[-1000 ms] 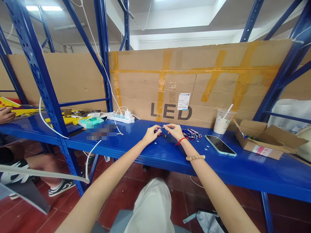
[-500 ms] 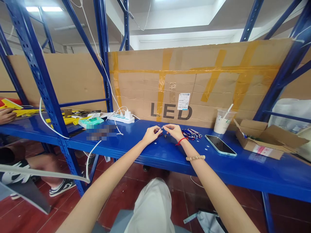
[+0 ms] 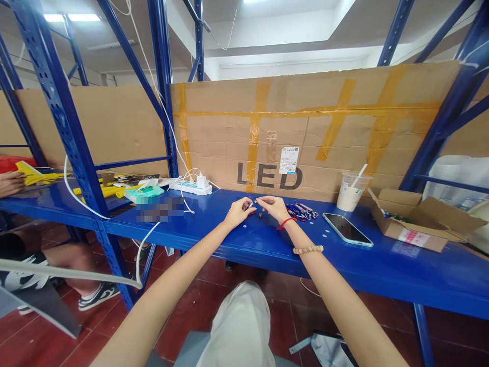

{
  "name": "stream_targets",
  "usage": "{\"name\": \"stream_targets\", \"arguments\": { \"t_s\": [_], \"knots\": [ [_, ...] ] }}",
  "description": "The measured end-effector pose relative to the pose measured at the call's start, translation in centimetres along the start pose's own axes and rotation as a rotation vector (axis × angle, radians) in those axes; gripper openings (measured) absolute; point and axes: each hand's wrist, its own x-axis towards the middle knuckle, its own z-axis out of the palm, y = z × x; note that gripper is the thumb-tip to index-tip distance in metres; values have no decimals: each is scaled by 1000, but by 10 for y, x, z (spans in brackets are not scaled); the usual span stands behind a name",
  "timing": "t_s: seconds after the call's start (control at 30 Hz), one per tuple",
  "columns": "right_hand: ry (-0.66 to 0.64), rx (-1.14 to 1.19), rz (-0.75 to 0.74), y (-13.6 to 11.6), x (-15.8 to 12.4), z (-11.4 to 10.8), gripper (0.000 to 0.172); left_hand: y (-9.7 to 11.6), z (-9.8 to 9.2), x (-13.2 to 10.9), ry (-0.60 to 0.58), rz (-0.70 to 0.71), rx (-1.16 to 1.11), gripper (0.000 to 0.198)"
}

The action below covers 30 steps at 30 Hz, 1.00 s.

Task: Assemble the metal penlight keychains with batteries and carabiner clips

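My left hand (image 3: 239, 212) is closed in a pinch above the blue shelf top (image 3: 214, 216), around a small item too tiny to name. Close beside it on the right, my right hand (image 3: 273, 206) has its fingers pinched together, and what they hold is too small to make out. The fingertips of both hands nearly meet. A small dark piece (image 3: 260, 215) lies on the blue surface between the hands. Right of my right hand rests a pile of blue, red and silver metal clips (image 3: 301, 211).
Rightward stand a phone (image 3: 347, 229), a plastic cup with a straw (image 3: 350, 192) and an open cardboard box (image 3: 418, 219). A power strip (image 3: 191, 187), white cables and a green packet (image 3: 144, 193) are on the left. Another person's hand (image 3: 10, 183) holds a yellow item at the far left.
My hands have barely moved; the left fingers have shifted slightly around the small item. At the far left, the other person's hand and yellow item have moved a little.
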Motion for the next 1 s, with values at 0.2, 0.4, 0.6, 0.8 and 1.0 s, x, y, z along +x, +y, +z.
{"name": "stream_targets", "arguments": {
  "t_s": [0.2, 0.4, 0.6, 0.8, 1.0],
  "knots": [
    [-11, 15, 12, -2, -2, 2, 36, -2, 1, 0, -31, -11, -82, 21],
    [-66, 48, -37, -3, -3, 3, 44, -2, 0, 1, -21, 60, 12, 17],
    [-77, 81, -66, -2, -2, 2, 44, 0, -2, 0, 34, 149, 120, 17],
    [-88, 15, -95, 3, 0, 2, 43, 0, -1, -1, -24, 175, 127, 19],
    [-83, -111, -94, 5, -5, -1, 35, 4, -3, -4, -84, 195, 142, 23]
  ]
}}
